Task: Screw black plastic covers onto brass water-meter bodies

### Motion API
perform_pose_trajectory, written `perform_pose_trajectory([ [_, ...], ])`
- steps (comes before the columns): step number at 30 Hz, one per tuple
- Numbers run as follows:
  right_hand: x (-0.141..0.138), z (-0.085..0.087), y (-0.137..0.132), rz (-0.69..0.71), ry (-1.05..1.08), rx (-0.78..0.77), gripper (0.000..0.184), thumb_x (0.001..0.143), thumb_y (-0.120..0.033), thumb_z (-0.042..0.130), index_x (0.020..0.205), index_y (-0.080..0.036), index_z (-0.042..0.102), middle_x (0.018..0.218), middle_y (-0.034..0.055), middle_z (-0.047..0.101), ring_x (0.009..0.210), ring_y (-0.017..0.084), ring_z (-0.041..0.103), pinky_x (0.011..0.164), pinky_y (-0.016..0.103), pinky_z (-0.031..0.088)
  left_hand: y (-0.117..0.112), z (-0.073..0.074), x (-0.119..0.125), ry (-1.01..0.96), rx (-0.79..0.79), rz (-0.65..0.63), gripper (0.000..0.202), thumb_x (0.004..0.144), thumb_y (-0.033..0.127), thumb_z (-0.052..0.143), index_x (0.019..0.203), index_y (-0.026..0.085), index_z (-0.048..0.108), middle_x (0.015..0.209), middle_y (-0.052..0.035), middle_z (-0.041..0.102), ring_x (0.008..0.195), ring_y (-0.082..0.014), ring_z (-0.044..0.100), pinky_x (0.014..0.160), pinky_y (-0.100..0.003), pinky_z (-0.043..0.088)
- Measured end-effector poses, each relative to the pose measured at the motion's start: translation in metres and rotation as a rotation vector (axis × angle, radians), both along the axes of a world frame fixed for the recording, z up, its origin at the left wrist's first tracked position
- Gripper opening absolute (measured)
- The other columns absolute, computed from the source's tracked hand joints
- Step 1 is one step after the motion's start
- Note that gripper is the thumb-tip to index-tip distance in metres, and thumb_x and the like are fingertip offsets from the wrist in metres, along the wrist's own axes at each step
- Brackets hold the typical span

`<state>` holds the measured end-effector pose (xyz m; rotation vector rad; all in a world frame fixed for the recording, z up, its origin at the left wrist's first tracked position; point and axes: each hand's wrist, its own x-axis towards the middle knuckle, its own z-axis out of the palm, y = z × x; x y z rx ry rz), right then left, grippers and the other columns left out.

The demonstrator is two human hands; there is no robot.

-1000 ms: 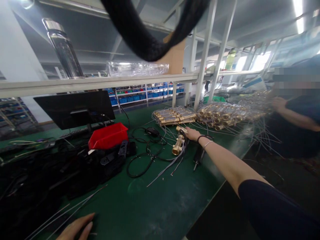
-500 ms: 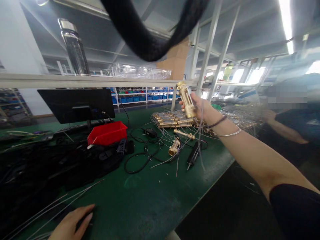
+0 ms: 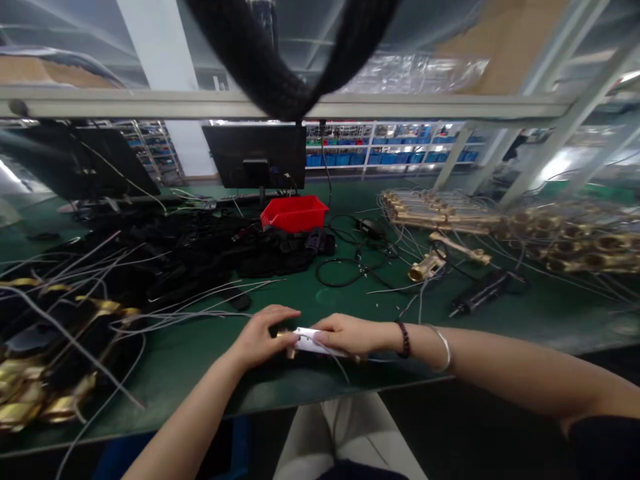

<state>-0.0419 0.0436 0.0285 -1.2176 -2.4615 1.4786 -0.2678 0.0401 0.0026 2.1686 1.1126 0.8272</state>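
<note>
A brass pipe fitting (image 3: 289,348) with a white rectangular piece (image 3: 307,341) on top lies low over the green bench near its front edge. My right hand (image 3: 350,333) is closed over its right part, thumb and fingers on the white piece. At the other end, my left hand (image 3: 263,337) curves around the brass, its thumb against the end and its fingers bent. A thin grey cable runs from the fitting beneath my right hand. Much of the brass is hidden by both hands.
Brass fittings with grey cables lie at left (image 3: 65,393) and in stacks at right (image 3: 575,240). Beyond my right hand are a loose brass fitting (image 3: 427,265) and a black electric screwdriver (image 3: 480,292). A red bin (image 3: 295,213) stands behind black parts (image 3: 200,247).
My right hand has brought the raised brass fitting from the right down to the bench before me. My left hand now meets it there. The view has turned left and downward.
</note>
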Motion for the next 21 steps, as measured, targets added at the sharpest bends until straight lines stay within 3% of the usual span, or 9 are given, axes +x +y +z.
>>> perform_pose_trajectory([
  [3,-0.002,0.006,0.005,0.024,-0.046,0.229,0.036,0.089,-0.037,0.046,0.104,-0.012,0.067,0.086,0.0072,0.069,0.068,0.015,0.058,0.058,0.023,0.042,-0.004,-0.001,0.011,0.034,-0.091,-0.093,0.035,0.075,0.043,0.065,0.100,0.019,0.071,0.099,-0.0079,0.071,0.093,-0.0217,0.064,0.083,-0.030,0.048],
  [7,0.015,0.016,0.019,-0.131,-0.034,0.495,0.028,0.087,-0.024,0.048,0.097,-0.012,0.071,0.101,0.0108,0.070,0.094,0.022,0.062,0.085,0.032,0.045,-0.002,-0.005,0.016,0.083,-0.124,-0.037,0.033,0.081,0.035,0.059,0.110,0.021,0.067,0.103,-0.0061,0.072,0.094,-0.0207,0.064,0.083,-0.029,0.047],
  [9,0.031,0.021,0.025,-0.167,0.009,0.437,0.028,0.085,-0.021,0.048,0.103,-0.013,0.069,0.106,0.0098,0.068,0.099,0.021,0.062,0.089,0.032,0.046,0.000,-0.006,0.016,0.089,-0.147,-0.009,0.037,0.083,0.032,0.056,0.118,0.021,0.063,0.111,-0.0064,0.069,0.099,-0.0208,0.063,0.086,-0.029,0.046],
  [12,0.055,0.024,0.028,0.019,0.040,0.264,0.037,0.083,-0.027,0.056,0.119,-0.018,0.062,0.119,0.0077,0.063,0.109,0.021,0.058,0.095,0.033,0.045,0.000,-0.006,0.016,0.077,-0.177,-0.006,0.040,0.084,0.030,0.054,0.122,0.021,0.060,0.117,-0.0068,0.066,0.103,-0.0209,0.061,0.089,-0.030,0.044],
  [14,0.059,0.021,0.027,0.131,0.026,0.259,0.056,0.079,-0.037,0.064,0.131,-0.020,0.052,0.135,0.0097,0.051,0.124,0.025,0.047,0.105,0.039,0.036,0.000,-0.007,0.016,0.056,-0.197,-0.025,0.039,0.084,0.030,0.053,0.121,0.020,0.060,0.111,-0.0068,0.069,0.100,-0.0207,0.062,0.087,-0.030,0.045],
  [17,0.043,0.013,0.019,0.174,0.053,0.313,0.089,0.065,-0.047,0.076,0.142,-0.023,0.037,0.150,0.0129,0.028,0.137,0.033,0.025,0.111,0.051,0.022,-0.001,-0.010,0.017,0.022,-0.226,-0.037,0.038,0.084,0.029,0.053,0.121,0.019,0.060,0.094,-0.0055,0.073,0.087,-0.0190,0.064,0.080,-0.028,0.046],
  [18,0.034,0.011,0.015,0.187,0.107,0.322,0.087,0.064,-0.050,0.076,0.139,-0.025,0.041,0.151,0.0124,0.027,0.139,0.034,0.021,0.111,0.052,0.021,-0.001,-0.010,0.017,0.019,-0.230,-0.035,0.038,0.084,0.029,0.054,0.120,0.018,0.061,0.089,-0.0050,0.073,0.083,-0.0182,0.064,0.077,-0.027,0.046],
  [19,0.023,0.009,0.012,0.198,0.192,0.319,0.074,0.066,-0.052,0.074,0.132,-0.025,0.051,0.148,0.0118,0.032,0.138,0.033,0.023,0.110,0.052,0.022,-0.001,-0.011,0.017,0.022,-0.231,-0.030,0.037,0.085,0.030,0.054,0.119,0.018,0.062,0.087,-0.0044,0.073,0.079,-0.0174,0.064,0.074,-0.025,0.046],
  [21,0.006,0.012,0.009,0.151,0.418,0.263,0.043,0.077,-0.057,0.061,0.099,-0.021,0.070,0.126,0.0124,0.057,0.124,0.029,0.045,0.103,0.048,0.035,-0.002,-0.011,0.018,0.033,-0.232,-0.017,0.036,0.085,0.031,0.055,0.117,0.018,0.063,0.085,-0.0040,0.072,0.073,-0.0160,0.064,0.069,-0.023,0.046],
])
